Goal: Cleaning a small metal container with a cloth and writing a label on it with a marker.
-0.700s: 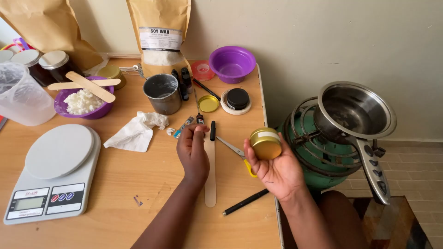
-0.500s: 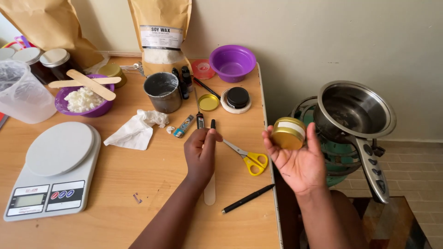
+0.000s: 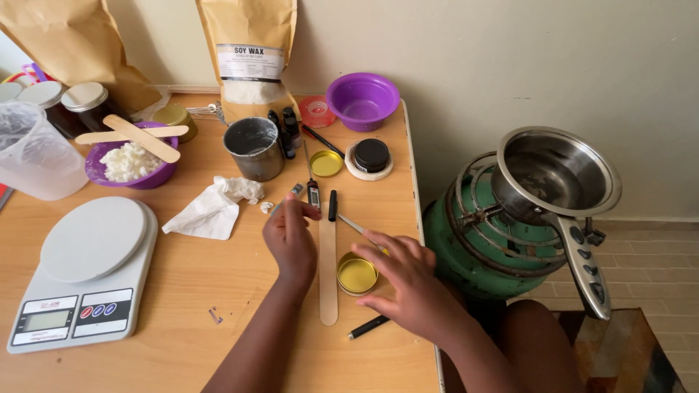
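Note:
A small round gold tin [image 3: 356, 274] sits on the wooden table [image 3: 204, 291], beside a long flat wooden stick [image 3: 328, 262]. My right hand [image 3: 404, 280] rests over the tin's right side with its fingers curled around the rim. My left hand [image 3: 290, 234] lies on the table just left of the stick, fingertips pinched near a lighter [image 3: 295, 191] and a thin black thermometer [image 3: 312, 189]. Scissors [image 3: 353, 225] are mostly hidden under my right hand.
A white kitchen scale [image 3: 80, 273], crumpled tissue [image 3: 211, 207], metal cup [image 3: 253, 148], purple bowl of wax flakes [image 3: 131, 161], empty purple bowl [image 3: 362, 100], brown wax bag [image 3: 250, 58] and black pen [image 3: 368, 327] share the table. A steel pan [image 3: 557, 182] sits on a green gas burner [image 3: 473, 240] to the right.
My right hand has brought the gold tin down from the air at the right and set it on the table by the stick. My left hand shifted slightly left.

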